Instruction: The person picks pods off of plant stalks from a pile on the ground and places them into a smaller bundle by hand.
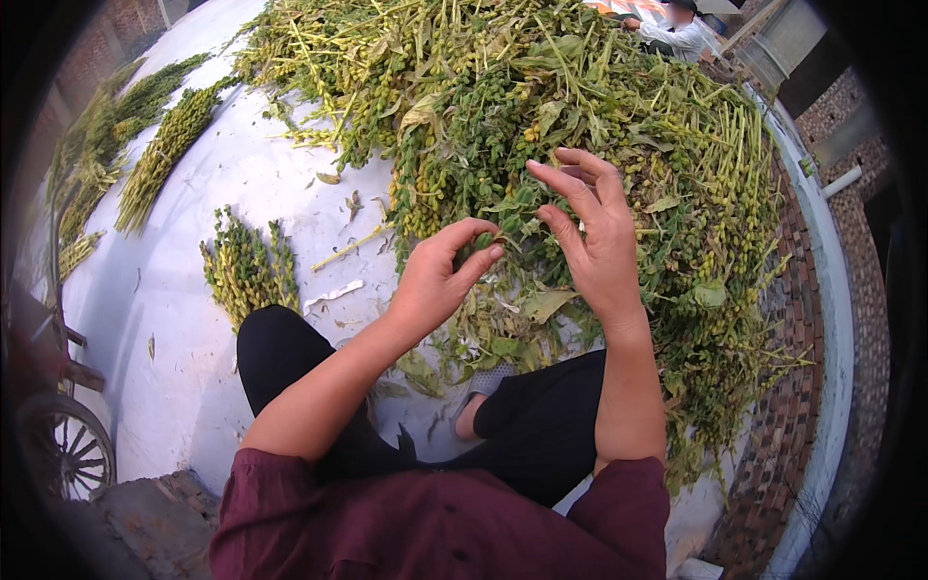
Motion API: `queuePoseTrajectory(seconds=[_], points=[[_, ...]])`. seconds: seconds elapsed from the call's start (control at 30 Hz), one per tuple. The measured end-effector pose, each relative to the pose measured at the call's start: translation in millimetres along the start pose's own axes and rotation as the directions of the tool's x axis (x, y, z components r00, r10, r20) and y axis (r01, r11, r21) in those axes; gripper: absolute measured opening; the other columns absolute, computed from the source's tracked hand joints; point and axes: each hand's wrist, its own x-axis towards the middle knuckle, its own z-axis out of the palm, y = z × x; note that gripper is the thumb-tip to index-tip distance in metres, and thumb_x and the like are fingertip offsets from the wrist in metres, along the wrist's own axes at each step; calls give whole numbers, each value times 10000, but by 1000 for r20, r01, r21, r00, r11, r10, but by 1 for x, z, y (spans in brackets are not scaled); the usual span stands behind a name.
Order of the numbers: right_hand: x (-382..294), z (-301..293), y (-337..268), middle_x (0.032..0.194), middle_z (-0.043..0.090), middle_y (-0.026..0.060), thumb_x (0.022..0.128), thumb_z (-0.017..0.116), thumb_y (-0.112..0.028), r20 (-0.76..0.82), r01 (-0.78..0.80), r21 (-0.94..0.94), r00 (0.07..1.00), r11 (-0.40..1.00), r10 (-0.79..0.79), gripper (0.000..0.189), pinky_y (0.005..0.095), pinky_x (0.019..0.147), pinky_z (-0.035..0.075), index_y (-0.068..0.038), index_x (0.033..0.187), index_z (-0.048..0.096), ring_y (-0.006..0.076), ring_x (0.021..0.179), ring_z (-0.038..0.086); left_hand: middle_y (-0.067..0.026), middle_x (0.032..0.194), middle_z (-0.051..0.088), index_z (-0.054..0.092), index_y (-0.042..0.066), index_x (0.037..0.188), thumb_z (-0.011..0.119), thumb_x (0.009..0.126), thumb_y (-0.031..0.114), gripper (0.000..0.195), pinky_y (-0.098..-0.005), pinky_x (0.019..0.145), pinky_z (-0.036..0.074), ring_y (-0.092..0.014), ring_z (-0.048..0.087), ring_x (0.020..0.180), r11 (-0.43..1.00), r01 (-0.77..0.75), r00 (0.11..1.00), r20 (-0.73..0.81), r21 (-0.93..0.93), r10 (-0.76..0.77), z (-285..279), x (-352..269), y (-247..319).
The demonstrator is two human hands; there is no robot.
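Observation:
Between the thumb and forefinger of my left hand (444, 272) is a small sprig of green seed pods (512, 223), which look like sesame. My right hand (600, 235) is raised to the right of the sprig, fingers curved and apart, with nothing seen in it. Behind both hands rises a large heap of cut pod-bearing stalks (464, 116), green and yellow, with wilted leaves among them. Loose leaves and bits of stalk (500, 333) lie below my hands, in front of my feet.
A short bundle of stalks (250, 268) lies by my left knee. Longer tied bundles (168, 148) lie farther left on the pale concrete floor (181, 304). A spoked wheel (76, 449) stands lower left. Brick edging (801, 348) runs along the right. Another person (678, 32) sits beyond the heap.

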Motion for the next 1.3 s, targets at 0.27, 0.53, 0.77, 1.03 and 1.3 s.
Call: queuePoseTrajectory(seconds=[0.27,0.53,0.77,1.03,1.3], points=[[-11,24,14,1122,603,73,1003,546,-96,10,-206,705,960,679,281,122,285,848,479,-32,999,650,146,1026,572,57,693,507,618,48,1094,692,939,183,219,-221,539,354,-36,423,603,990,80,996,57,-113,-74,3,3,2],[-10,19,2,1012,637,113,819,756,-118,-33,-22,134,999,991,27,242,350,787,518,-27,1018,652,264,908,642,73,688,486,613,60,1102,688,945,196,221,-212,529,342,-24,416,596,970,143,990,29,-195,-140,2,2,-2],[-10,18,9,924,628,97,841,734,-97,-98,55,-98,993,994,-65,182,330,694,505,-18,972,635,239,781,636,69,707,501,615,58,1102,681,950,194,215,-212,532,344,-24,422,607,981,128,991,56,-142,-121,0,1,-3],[-10,18,9,866,617,80,869,703,-49,-139,-70,130,986,989,88,174,312,645,496,-40,1037,660,196,716,616,55,752,577,619,62,1106,677,951,199,215,-207,553,399,-25,471,613,968,140,990,24,-208,-138,-5,2,0],[-11,21,-2,849,622,39,898,683,-48,-44,-27,109,999,994,32,100,271,645,475,-53,997,664,133,726,597,48,745,568,615,56,1105,673,953,199,217,-210,552,417,-31,490,612,969,176,983,85,-174,-163,-5,1,1]])
